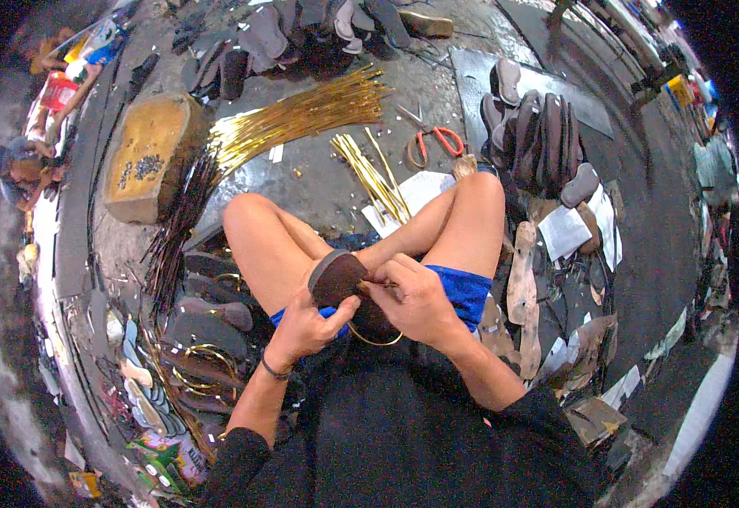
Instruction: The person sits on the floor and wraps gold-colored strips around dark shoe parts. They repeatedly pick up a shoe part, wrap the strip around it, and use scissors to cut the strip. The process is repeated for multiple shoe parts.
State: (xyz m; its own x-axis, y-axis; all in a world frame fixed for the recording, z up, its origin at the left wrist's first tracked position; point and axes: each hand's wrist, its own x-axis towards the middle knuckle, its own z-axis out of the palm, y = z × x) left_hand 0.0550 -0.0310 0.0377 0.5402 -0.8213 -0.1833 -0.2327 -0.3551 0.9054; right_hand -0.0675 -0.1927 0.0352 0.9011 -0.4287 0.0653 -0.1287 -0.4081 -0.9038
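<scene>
Sole (336, 278), nearer the person than the scissors (425, 130), is clasped by the left hand (306, 322), seemingly steadied while the right hand (412, 300) pinches something indistinct, gold strips (302, 110) lying handy left of the scissors.

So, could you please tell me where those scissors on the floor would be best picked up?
Probably by the red handles of the scissors, reaching from the person's side: the loops lie toward the person, while the spread metal blades point away. The right hand is nearer, though its fingertips are at the dark sole.
</scene>
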